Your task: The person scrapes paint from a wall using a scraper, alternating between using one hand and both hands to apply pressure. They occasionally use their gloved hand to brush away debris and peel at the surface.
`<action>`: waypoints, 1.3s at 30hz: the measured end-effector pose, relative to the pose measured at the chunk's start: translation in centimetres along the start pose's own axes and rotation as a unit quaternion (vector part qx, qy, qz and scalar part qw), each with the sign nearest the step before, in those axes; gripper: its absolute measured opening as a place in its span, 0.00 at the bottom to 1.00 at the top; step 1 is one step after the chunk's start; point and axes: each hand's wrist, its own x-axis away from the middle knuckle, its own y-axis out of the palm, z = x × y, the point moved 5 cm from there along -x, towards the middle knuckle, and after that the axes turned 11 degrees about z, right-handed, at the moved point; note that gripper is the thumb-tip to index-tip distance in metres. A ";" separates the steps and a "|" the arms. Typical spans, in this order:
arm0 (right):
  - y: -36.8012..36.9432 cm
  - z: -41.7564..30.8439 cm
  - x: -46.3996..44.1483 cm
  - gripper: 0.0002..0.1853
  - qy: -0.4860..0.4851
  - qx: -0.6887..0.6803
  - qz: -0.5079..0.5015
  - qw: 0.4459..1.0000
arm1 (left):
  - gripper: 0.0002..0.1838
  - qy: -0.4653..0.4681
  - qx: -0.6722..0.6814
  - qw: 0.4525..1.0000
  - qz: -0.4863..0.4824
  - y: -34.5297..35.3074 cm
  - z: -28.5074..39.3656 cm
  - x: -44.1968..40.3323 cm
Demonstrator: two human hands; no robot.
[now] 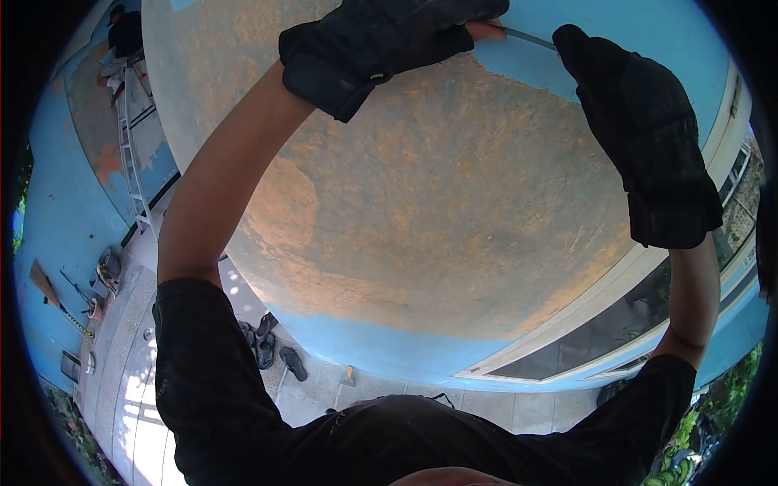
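Observation:
Both my hands wear black gloves and are raised high against a curved-looking wall whose surface is bare, patchy tan and grey. My left hand is closed at the top, with a bare fingertip showing. A thin grey strip-like tool runs from it to the fingertips of my right hand, which is also closed, fingers together. The tool's full shape is hidden by the gloves. Beneath it lies blue paint with a ragged lower edge, meeting the bare surface.
Another person is up a metal ladder at far left. Dark sandals and a small brush-like tool lie on the paving below. A framed window is at right; a broom leans at left.

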 end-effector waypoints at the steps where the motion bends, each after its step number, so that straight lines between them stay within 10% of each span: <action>1: -0.1 0.0 0.1 0.10 -0.005 0.012 -0.001 1.000 | 0.11 0.001 0.002 1.000 0.001 -0.2 0.0 -0.1; 39: 3.8 -2.9 -1.7 0.06 -0.214 0.362 -0.008 0.907 | 0.09 -0.061 -0.147 0.975 -0.154 -5.0 -2.5 3.0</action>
